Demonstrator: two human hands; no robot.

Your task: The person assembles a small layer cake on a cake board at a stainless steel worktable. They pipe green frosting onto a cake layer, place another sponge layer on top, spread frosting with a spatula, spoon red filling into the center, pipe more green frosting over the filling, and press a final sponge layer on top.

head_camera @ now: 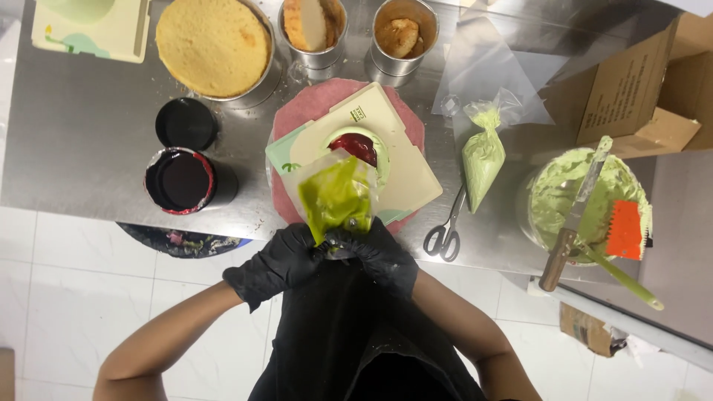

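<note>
The piping bag (338, 197) of dark green filling is lying just ahead of my fingers (316, 241), its long axis running from my body out toward the small cake (360, 147) with the red centre. The tip is hidden under the bulging plastic, so I cannot tell whether it is touching the cake. I am holding the twisted rear end with both hands: my left hand (286, 260) and my right hand (379, 252) are both closing tightly on it, touching each other (black gloves on both). Neither one is nearer; they are sitting side by side at the same end.

The cake is sitting in a cream square card (405, 171) on a pink round board (301, 111) on the steel surface (82, 134). To the right, a second, pale green bag (481, 160) and scissors (445, 230) are lying near.
</note>
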